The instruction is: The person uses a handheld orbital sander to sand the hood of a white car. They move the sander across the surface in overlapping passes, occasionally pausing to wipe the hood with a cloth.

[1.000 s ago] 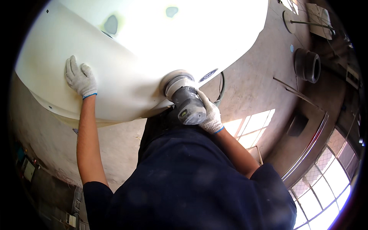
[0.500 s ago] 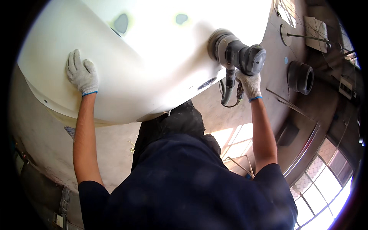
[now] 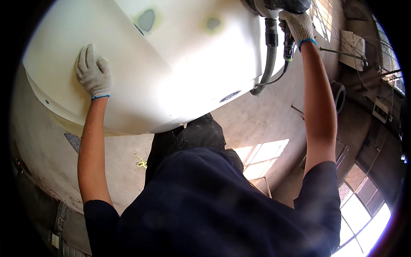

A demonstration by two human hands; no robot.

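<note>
Sander [image 3: 295,5] beyond badge [image 3: 230,96], off to its right, body running roughly crosswise. Right hand [image 3: 298,26] nearer, right up against it, curled round its near side. Left hand [image 3: 93,73] well left of badge, flat on hood [image 3: 128,94], thumb out, holding nothing. Hose [image 3: 271,60] drops just right of badge. Top of view crops sander; pad [image 3: 249,6] mostly lost, contact can't be told; right fingers partly hidden.

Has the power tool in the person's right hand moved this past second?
Yes: the power tool has gone from just left of the oval badge on the white panel to well above and right of it in the picture.
</note>
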